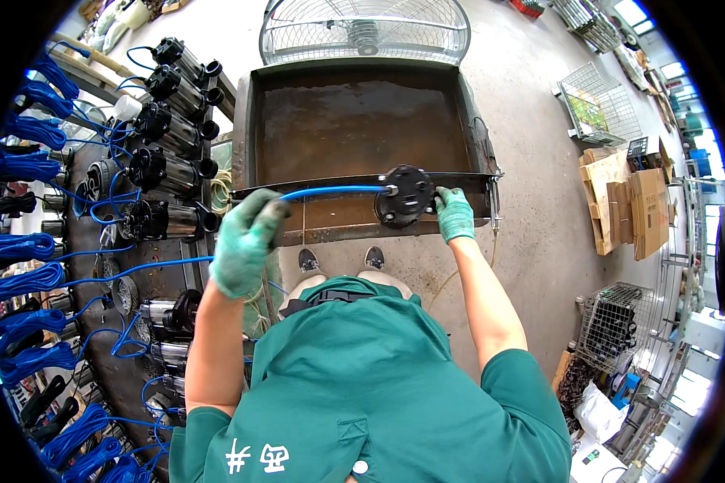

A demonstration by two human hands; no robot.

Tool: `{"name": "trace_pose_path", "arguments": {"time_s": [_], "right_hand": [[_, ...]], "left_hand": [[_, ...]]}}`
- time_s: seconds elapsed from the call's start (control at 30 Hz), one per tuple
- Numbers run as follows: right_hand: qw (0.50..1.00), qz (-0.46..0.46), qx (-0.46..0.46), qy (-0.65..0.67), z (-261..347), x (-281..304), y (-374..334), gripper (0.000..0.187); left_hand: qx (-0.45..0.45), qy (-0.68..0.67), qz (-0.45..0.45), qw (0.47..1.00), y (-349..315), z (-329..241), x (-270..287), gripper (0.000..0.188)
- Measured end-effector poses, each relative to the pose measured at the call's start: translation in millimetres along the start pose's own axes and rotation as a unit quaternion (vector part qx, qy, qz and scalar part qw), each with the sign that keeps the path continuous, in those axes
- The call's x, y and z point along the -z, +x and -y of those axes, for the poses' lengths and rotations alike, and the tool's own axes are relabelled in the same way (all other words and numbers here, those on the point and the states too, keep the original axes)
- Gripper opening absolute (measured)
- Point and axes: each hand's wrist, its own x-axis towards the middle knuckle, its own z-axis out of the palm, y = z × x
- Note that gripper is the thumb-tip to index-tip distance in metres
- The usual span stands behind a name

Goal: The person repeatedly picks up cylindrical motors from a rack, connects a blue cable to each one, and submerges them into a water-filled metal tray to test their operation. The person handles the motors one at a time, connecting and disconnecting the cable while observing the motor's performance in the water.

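A pump [405, 196] with a round black bolted end faces up over the near edge of the water tank [248, 129]; the rest of its body is hidden. A blue cable [330, 191] runs from its end to my left hand [246, 245], whose gloved fingers are closed round it. My right hand [457, 216], also in a green glove, grips the pump at its right side, with the fingertips partly hidden. Brownish water [362, 121] fills the tank in front of me.
Several steel-bodied pumps [169, 173] with black ends lie along the left, near coiled blue cables [28, 278]. A large caged fan [366, 36] stands beyond the tank. Flattened cardboard [648, 211] and wire baskets [620, 322] are at the right.
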Motion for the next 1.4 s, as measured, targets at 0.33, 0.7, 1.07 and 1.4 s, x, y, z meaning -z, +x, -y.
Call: {"name": "trace_pose_path", "arguments": {"time_s": [0.33, 0.7, 1.07, 1.4], "right_hand": [[0.997, 0.053, -0.060, -0.016, -8, -22, 4, 0.030], [0.996, 0.051, -0.073, 0.021, -9, -24, 8, 0.025], [0.994, 0.029, 0.043, 0.093, 70, 33, 1, 0.029], [0.993, 0.059, 0.062, 0.075, 167, 29, -7, 0.033]], "left_hand": [[0.034, -0.012, 0.054, 0.998, 17, 2, -37, 0.025], [-0.001, -0.024, 0.032, 0.999, 17, 21, -42, 0.026], [0.071, -0.217, -0.210, 0.951, -1, 65, 80, 0.025], [0.118, -0.139, -0.230, 0.956, -10, 110, 84, 0.025]]}}
